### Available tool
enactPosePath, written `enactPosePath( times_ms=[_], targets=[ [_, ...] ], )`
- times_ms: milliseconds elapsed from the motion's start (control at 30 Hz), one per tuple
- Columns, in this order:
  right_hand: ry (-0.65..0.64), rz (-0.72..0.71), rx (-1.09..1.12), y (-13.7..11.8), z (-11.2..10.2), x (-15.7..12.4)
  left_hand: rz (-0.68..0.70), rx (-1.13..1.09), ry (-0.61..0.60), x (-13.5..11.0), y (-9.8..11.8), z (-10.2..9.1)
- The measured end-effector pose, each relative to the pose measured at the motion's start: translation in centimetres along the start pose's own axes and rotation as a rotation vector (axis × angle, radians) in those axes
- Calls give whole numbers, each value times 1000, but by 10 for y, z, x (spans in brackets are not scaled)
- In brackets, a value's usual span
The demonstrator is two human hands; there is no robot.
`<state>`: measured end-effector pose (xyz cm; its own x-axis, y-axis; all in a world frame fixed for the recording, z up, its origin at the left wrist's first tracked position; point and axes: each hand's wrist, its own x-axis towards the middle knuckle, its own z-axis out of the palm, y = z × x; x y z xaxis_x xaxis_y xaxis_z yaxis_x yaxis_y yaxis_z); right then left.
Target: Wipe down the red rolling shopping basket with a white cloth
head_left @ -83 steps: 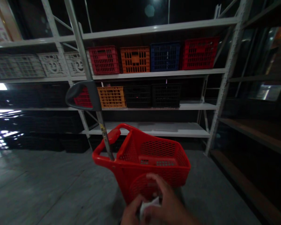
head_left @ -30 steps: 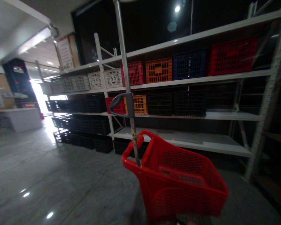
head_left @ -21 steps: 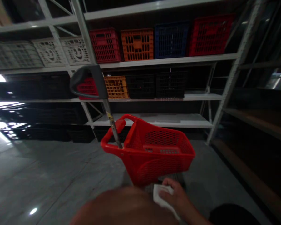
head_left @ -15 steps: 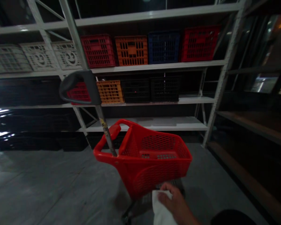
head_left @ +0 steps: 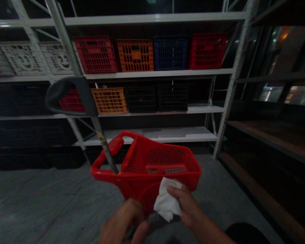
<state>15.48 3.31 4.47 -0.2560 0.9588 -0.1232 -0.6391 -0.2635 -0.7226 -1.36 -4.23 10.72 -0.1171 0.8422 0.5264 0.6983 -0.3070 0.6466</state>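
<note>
My right hand [head_left: 186, 203] pinches a crumpled white cloth [head_left: 166, 200] between thumb and fingers. It is held in front of the near side of a small red plastic shopping cart [head_left: 139, 178], and whether they touch I cannot tell. At the bottom of the head view is my left hand [head_left: 124, 222], somewhat blurred, its fingers bent and the thumb apart from them, with nothing seen in it. A metal pole with a dark grey loop handle [head_left: 87, 96] rises from the cart's push-bar end. The cart's lower frame is mostly hidden behind my hands.
Behind the cart stands a white metal rack [head_left: 152, 139]. It carries several plastic crates, among them an orange crate [head_left: 136, 54] and a blue crate [head_left: 170, 52]. More shelving [head_left: 264, 134] runs along the right. A dark round object [head_left: 247, 234] shows at the bottom right.
My left hand has come into view at the bottom. My right hand has risen with the cloth, which shows more fully. The cart and rack sit slightly further left in the view.
</note>
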Motion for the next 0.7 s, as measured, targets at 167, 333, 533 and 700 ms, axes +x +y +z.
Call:
enactPosePath(
  times_ms=[167, 333, 533, 700],
  targets=[
    [-102, -12, -67, 11, 23, 0, -269, -297, -304, 9, -18, 19],
    [-130, -264, -360, 22, 23, 7, -409, -573, -304, 8, -33, 40],
    [-73, -693, -932, 15, 13, 6, -366, -279, -142, -3, -49, 35],
    [-453, -838, -1395, -3, 20, -2, -11, -13, -90, -14, -54, 25]
  ],
)
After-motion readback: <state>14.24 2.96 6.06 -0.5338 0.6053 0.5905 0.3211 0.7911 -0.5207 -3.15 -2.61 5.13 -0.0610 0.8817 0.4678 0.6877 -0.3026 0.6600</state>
